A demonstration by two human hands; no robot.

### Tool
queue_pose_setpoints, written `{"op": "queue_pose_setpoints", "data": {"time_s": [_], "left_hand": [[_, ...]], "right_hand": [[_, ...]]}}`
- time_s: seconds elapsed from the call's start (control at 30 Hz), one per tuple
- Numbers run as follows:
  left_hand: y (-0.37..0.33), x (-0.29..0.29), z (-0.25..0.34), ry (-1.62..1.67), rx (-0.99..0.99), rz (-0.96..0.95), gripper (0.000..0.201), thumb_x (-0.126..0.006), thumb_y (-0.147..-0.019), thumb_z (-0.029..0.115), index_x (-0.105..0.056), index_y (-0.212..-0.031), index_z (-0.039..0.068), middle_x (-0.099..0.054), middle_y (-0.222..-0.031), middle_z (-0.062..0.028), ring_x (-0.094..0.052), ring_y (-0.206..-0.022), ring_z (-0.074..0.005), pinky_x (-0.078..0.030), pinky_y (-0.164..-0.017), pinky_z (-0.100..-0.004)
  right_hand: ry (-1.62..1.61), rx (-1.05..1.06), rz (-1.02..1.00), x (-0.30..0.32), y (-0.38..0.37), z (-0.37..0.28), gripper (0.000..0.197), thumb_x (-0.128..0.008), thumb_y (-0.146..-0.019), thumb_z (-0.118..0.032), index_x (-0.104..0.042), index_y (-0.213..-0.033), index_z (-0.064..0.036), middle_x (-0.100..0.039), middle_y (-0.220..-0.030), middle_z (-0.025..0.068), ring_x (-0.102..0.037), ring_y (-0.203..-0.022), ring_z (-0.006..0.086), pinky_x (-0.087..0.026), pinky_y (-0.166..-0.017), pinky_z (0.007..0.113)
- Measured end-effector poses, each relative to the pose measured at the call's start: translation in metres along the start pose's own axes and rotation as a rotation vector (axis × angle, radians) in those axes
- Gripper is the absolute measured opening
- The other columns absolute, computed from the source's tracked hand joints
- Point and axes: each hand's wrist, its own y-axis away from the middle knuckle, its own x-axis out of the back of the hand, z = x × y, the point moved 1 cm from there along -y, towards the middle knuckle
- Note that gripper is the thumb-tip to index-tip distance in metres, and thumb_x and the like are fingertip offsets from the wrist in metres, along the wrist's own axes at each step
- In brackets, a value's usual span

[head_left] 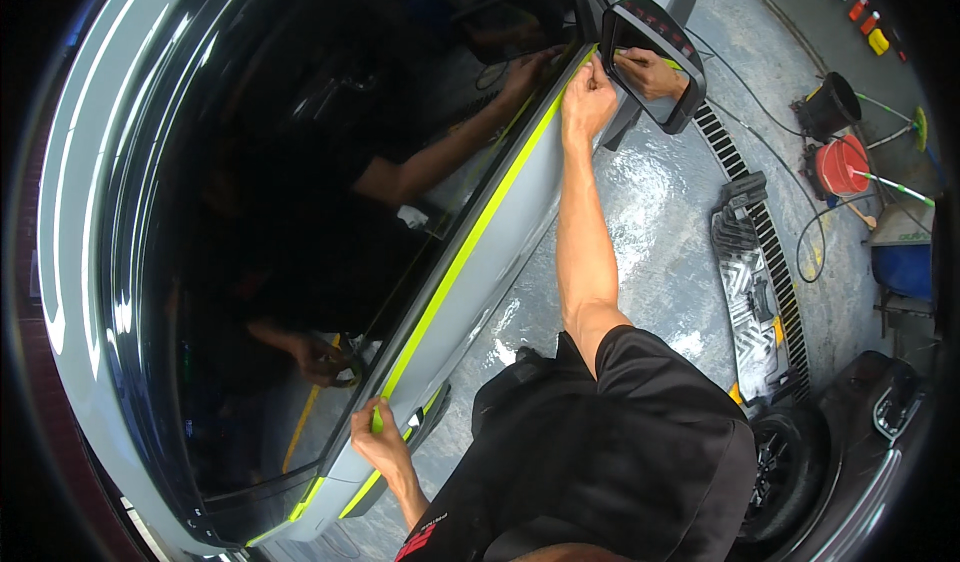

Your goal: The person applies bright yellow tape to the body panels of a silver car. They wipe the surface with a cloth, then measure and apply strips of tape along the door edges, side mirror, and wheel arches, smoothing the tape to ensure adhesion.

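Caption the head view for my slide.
Left hand and right hand on lime tape beside a dark car window.

Tape strip (465,244) — lime-green, narrow | straight | runs just below car window (300,142)

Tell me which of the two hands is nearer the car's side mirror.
The right hand, up beside the side mirror; the left hand is much farther off along the green tape.

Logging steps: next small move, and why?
Probably press the yellow-green tape down near the side mirror with the right hand: it is at that end, the left hand holds lower down, and the tape runs straight between.
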Motion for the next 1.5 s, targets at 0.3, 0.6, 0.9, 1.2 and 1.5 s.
{"op": "queue_pose_setpoints", "data": {"time_s": [0.3, 0.6, 0.9, 1.2, 1.5], "left_hand": [[-0.012, -0.001, 0.004, -0.089, -0.015, -0.023, 0.014, -0.077, -0.091, 0.006, -0.080, -0.101, -0.003, -0.074, -0.093, -0.0202, -0.072, -0.085, -0.0360, -0.055, -0.080, -0.0442], [-0.011, -0.015, 0.012, -0.238, -0.024, 0.041, 0.012, -0.079, -0.087, 0.006, -0.079, -0.096, -0.001, -0.075, -0.096, -0.0198, -0.074, -0.088, -0.0392, -0.057, -0.081, -0.0469], [-0.011, -0.008, 0.009, -0.149, -0.099, 0.012, 0.012, -0.077, -0.088, 0.003, -0.079, -0.098, -0.002, -0.075, -0.095, -0.0200, -0.073, -0.087, -0.0384, -0.056, -0.079, -0.0461], [-0.001, 0.026, 0.000, -0.030, 0.051, -0.052, 0.012, -0.077, -0.091, 0.005, -0.079, -0.101, -0.002, -0.067, -0.082, -0.0150, -0.063, -0.074, -0.0285, -0.049, -0.071, -0.0406], [0.001, 0.025, 0.013, 0.014, -0.038, -0.036, 0.013, -0.077, -0.093, 0.002, -0.079, -0.105, -0.002, -0.064, -0.083, -0.0136, -0.063, -0.077, -0.0280, -0.047, -0.070, -0.0422]], "right_hand": [[0.133, 0.001, -0.140, 0.009, -0.005, -0.002, 0.048, -0.053, -0.096, -0.018, -0.072, -0.136, -0.0014, -0.076, -0.105, 0.0298, -0.076, -0.095, 0.0410, -0.056, -0.088, 0.046], [0.048, 0.041, -0.150, 0.018, 0.002, 0.000, 0.042, -0.053, -0.101, -0.013, -0.072, -0.136, 0.0004, -0.066, -0.078, 0.0188, -0.062, -0.069, 0.0193, -0.049, -0.068, 0.037], [-0.077, 0.096, -0.134, 0.017, -0.001, 0.013, 0.036, -0.063, -0.103, -0.015, -0.074, -0.135, -0.0020, -0.060, -0.067, 0.0023, -0.050, -0.062, 0.0071, -0.044, -0.060, 0.030], [0.185, 0.612, -0.279, 0.090, 0.011, -0.071, 0.029, -0.074, -0.089, -0.009, -0.081, -0.117, -0.0098, -0.076, -0.105, 0.0120, -0.072, -0.096, 0.0326, -0.057, -0.092, 0.041], [0.633, 1.162, -0.877, 0.071, -0.133, -0.223, 0.020, -0.075, -0.095, -0.013, -0.079, -0.113, -0.0054, -0.079, -0.110, 0.0103, -0.075, -0.101, 0.0280, -0.057, -0.092, 0.038]]}}
